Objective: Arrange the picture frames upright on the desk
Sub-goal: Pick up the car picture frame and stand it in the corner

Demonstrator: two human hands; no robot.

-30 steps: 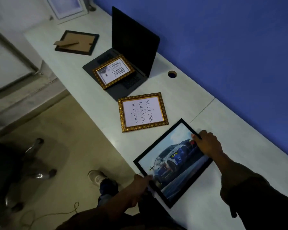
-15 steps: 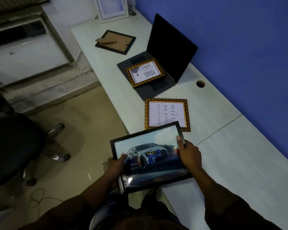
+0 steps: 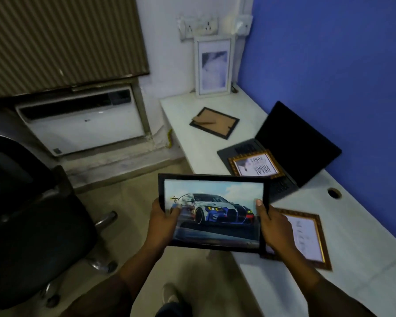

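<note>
A black-framed car picture (image 3: 215, 209) is held in the air off the desk's front edge, its face toward me. My left hand (image 3: 164, 219) grips its left side and my right hand (image 3: 273, 225) grips its right side. A gold-framed text print (image 3: 306, 239) lies flat on the white desk (image 3: 364, 259), partly hidden by my right hand. Another gold frame (image 3: 256, 166) lies on the laptop keyboard. A black frame (image 3: 214, 122) lies face down further back. A white frame (image 3: 213, 67) stands upright at the desk's far end.
An open black laptop (image 3: 295, 143) sits against the blue wall. A cable hole (image 3: 334, 192) is in the desk near it. A black office chair (image 3: 32, 225) stands on the floor to the left. An air conditioner (image 3: 82, 120) is set in the far wall.
Both hands have lifted the car picture off the desk and brought it out over the floor, turned level and facing me. My view has swung left toward the desk's far end.
</note>
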